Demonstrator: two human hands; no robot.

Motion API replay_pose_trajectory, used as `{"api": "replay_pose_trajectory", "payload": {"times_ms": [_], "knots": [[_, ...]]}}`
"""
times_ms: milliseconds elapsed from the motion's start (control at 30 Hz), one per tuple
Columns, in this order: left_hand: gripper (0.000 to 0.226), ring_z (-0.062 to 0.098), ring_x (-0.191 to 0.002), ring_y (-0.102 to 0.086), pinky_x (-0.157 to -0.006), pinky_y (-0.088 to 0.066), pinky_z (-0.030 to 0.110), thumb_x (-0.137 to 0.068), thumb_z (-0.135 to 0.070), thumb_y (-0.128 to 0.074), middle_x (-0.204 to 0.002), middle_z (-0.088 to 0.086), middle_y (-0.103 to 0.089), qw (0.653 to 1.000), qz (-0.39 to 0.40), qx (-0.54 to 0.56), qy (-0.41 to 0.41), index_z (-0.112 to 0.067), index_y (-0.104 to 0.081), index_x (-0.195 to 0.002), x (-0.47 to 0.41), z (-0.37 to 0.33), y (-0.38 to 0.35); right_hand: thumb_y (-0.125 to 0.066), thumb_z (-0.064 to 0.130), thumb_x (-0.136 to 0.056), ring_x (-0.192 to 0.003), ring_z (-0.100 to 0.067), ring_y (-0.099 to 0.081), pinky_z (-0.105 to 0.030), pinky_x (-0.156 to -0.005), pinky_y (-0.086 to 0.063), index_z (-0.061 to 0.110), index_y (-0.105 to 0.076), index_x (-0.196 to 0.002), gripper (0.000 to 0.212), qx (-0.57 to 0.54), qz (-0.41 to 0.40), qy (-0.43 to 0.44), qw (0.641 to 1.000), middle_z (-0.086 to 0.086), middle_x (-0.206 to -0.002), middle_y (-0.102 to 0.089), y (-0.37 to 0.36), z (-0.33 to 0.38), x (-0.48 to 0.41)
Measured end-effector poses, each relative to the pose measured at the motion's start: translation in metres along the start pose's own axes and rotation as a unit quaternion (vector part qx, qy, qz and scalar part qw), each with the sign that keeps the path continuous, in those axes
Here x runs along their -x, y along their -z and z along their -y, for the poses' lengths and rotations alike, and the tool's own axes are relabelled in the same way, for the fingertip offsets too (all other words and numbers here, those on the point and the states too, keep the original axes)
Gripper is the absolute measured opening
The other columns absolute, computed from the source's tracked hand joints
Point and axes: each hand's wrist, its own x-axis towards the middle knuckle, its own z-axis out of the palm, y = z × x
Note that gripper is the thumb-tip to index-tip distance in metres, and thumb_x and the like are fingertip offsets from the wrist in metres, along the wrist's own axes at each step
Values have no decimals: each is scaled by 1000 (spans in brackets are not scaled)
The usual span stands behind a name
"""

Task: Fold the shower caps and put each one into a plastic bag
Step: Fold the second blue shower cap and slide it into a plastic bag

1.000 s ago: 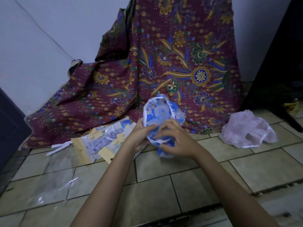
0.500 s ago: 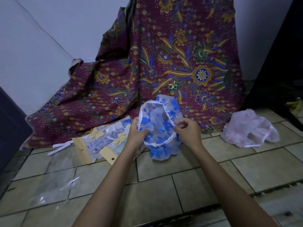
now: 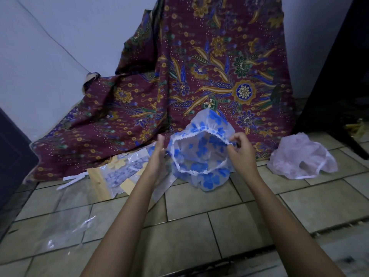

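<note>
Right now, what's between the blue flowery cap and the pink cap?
Head view: the right hand pinching the blue-flowered plastic shower cap, then bare beige floor tile before the crumpled pink plastic shower cap.

L hand (image 3: 158, 154) seen edge-on, thumb hidden; can't tell if it holds the blue shower cap (image 3: 201, 156). R hand (image 3: 242, 150) finger ends tucked behind cap rim. Both forearms cut off at bottom edge. Packed bags (image 3: 119, 172) partly behind L forearm. Patterned cloth (image 3: 199, 76) cropped at top. Yellow bits (image 3: 356, 127) far right too dim to ID.
</note>
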Motion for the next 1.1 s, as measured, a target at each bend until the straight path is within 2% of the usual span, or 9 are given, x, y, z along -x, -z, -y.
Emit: {"api": "replay_pose_trajectory", "payload": {"times_ms": [100,233,400,500,700,800,933,1033,1100], "knots": [[41,11,-85,-64,-53,-55,25,-94,-53,-32,-108,1,-59,999,11,41,31,-25,-48,-119,-10,0,9,-50,-8,-84,-58,7,-44,-8,-57,-35,23,-51,-76,33,-30,34,6,999,5,-80,-53,3,2,0],[44,18,-88,-64,-67,-53,25,-90,-44,-48,-104,6,-66,995,59,-65,48,-13,-55,-122,-19,7,15,-50,-7,-83,-56,1,-44,-11,-55,-35,30,-57,-78,38,-44,53,7,998,10,-88,-61,2,3,3],[20,4,-58,-62,-59,-50,19,-98,-9,-41,-68,-7,-69,990,118,-76,-17,-10,-60,-90,-16,8,8,-52,1,-89,-74,-24,-61,-24,-67,-46,17,-68,-88,23,-101,49,-32,993,10,-89,-66,3,5,1],[24,6,-50,-54,-47,-43,14,-94,3,-43,-54,-9,-61,991,71,-102,-52,-11,-53,-78,-17,4,9,-60,3,-86,-67,-3,-64,-15,-64,-49,9,-72,-92,14,-111,44,-46,992,7,-81,-68,9,3,-4],[22,7,-56,-45,-55,-36,20,-93,-4,-51,-71,-1,-50,974,-58,-179,-125,-17,-54,-74,-30,7,38,-62,-2,-83,-37,5,-40,-6,-41,-35,7,-67,-102,21,-100,7,-73,992,16,-43,-54,29,-6,-21],[23,5,-54,-51,-58,-40,25,-94,-6,-49,-73,3,-53,962,-101,-214,-140,-18,-53,-75,-33,8,49,-60,-3,-85,-37,4,-42,-4,-46,-37,9,-64,-104,23,-84,-8,-57,995,15,-40,-50,36,-7,-25],[30,20,-77,-53,-65,-40,31,-98,-36,-39,-80,3,-56,956,-57,-271,-95,-18,-61,-92,-29,-1,39,-55,-3,-88,-45,8,-46,-5,-49,-35,7,-66,-97,17,-58,49,-33,997,10,-59,-57,30,0,-21],[58,18,-104,-50,-89,-40,33,-93,-58,-27,-109,-2,-52,954,28,-298,27,-17,-53,-125,-28,-11,25,-54,-1,-89,-56,12,-54,-3,-54,-39,7,-67,-98,18,-63,92,-10,994,16,-70,-62,20,7,-18],[69,18,-109,-50,-99,-39,36,-83,-70,-29,-114,-3,-51,944,95,-305,88,-22,-51,-128,-29,-14,21,-56,0,-88,-65,13,-58,-4,-61,-42,8,-67,-101,19,-68,98,12,993,11,-80,-64,13,12,-16]]}}
